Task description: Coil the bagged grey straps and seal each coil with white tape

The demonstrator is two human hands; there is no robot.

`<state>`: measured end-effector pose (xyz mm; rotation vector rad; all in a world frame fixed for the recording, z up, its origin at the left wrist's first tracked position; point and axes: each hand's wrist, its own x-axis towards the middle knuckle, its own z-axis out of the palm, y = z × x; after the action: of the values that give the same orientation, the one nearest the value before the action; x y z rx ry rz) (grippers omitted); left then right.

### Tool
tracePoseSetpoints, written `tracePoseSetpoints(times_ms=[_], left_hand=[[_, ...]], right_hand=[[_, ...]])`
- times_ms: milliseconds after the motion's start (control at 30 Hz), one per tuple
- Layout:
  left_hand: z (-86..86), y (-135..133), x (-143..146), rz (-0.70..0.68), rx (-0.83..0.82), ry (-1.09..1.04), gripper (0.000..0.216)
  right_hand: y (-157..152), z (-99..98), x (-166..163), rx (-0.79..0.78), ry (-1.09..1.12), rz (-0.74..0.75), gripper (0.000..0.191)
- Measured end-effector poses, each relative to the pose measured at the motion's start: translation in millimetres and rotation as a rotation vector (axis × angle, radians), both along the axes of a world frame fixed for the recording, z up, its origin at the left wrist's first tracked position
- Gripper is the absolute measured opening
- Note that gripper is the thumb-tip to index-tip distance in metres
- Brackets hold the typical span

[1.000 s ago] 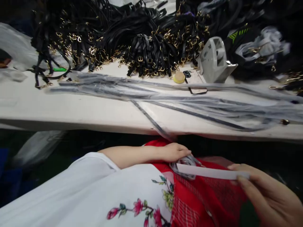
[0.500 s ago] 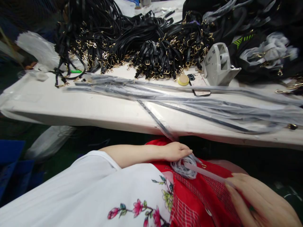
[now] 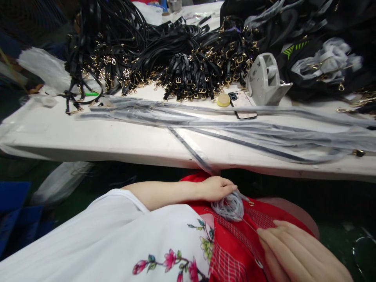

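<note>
In my lap, over red plaid cloth, lies a coil of plastic-wrapped strap (image 3: 228,206). My left hand (image 3: 219,188) is closed on the coil's upper edge, fingers curled and knuckles up. A thin translucent strip (image 3: 249,224) runs from the coil toward my right hand (image 3: 299,250), which pinches its far end; the strip now appears nearly edge-on. A small gold clasp (image 3: 251,203) shows beside the coil. Another wrapped black strap (image 3: 190,150) hangs over the table edge toward my lap.
On the white table (image 3: 88,135) lie long plastic-wrapped straps (image 3: 264,131). Behind them are black straps with gold buckles (image 3: 188,74), a tape dispenser (image 3: 267,80), a phone (image 3: 243,105) and a yellow round item (image 3: 223,100). Blue crates (image 3: 14,199) stand at the lower left.
My right hand has moved left, closer to the coil, and the strip has turned from its flat side to nearly edge-on. My left hand keeps its place on the coil.
</note>
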<state>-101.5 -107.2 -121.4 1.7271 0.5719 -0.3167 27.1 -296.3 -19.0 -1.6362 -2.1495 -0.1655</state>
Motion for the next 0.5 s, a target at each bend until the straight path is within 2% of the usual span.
tracePoseSetpoints(times_ms=[67, 167, 367, 500], left_hand=[[0.0, 0.3, -0.5, 0.006, -0.004, -0.005, 0.044], [0.0, 1.0, -1.4, 0.013, -0.01, -0.012, 0.044], [0.2, 0.3, -2.3, 0.034, -0.02, -0.038, 0.041], [3.9, -0.5, -1.6, 0.03, -0.029, -0.039, 0.041]], right_hand=[[-1.0, -1.5, 1.7, -0.032, -0.016, -0.015, 0.033], [-2.2, -3.2, 6.1, -0.059, -0.054, 0.044, 0.038], [-1.1, -4.4, 3.8, -0.051, -0.083, 0.006, 0.034], [4.8, -13.4, -8.9, -0.066, -0.094, -0.025, 0.033]])
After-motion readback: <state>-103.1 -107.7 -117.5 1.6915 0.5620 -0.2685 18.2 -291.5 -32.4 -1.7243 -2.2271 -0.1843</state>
